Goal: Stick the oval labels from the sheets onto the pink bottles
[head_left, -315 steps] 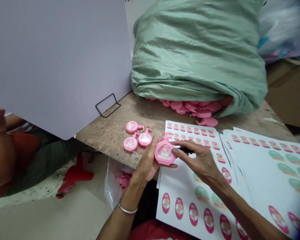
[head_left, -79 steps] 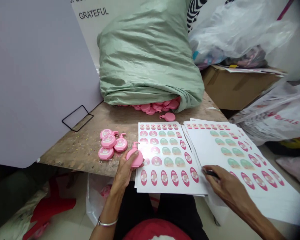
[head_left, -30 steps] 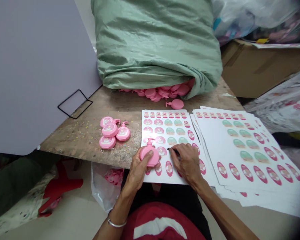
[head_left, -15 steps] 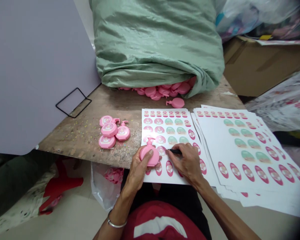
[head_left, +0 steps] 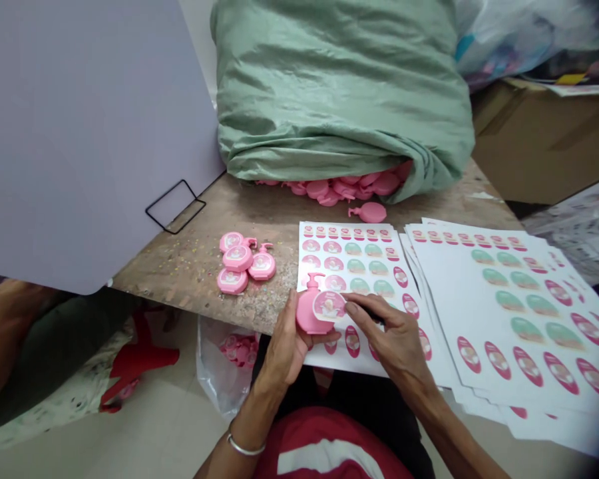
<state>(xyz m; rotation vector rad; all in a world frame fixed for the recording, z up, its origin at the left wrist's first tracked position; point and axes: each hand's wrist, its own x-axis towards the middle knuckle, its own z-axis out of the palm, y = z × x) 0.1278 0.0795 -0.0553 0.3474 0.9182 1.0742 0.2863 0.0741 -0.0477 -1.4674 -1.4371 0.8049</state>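
My left hand (head_left: 287, 346) grips a pink pump bottle (head_left: 307, 318), a small plastic one held upright with its nozzle at the top. In front of the bottle's right side is an oval pink sticker (head_left: 329, 305) with a picture on it; I cannot tell whether it touches the bottle. Closed around a slim black tool (head_left: 374, 307), pen-like or tweezer-like, my right hand (head_left: 397, 339) has its fingertips at the sticker's right edge. Beneath both hands lies a sticker sheet (head_left: 347, 233) with pink and green ovals.
Several labelled pink bottles (head_left: 237, 258) lie grouped on the wooden table (head_left: 190, 279). A green sack (head_left: 344, 100) spills plain bottles (head_left: 329, 189), and one loose bottle (head_left: 373, 213) lies before it. More sheets (head_left: 454, 299) are stacked right. At left are a grey panel (head_left: 80, 133) and another person's arm (head_left: 10, 326).
The pink sticker has come off the sheet and is now in front of the bottle. My left thumb has moved off the bottle's face to its left side. The view has shifted left.
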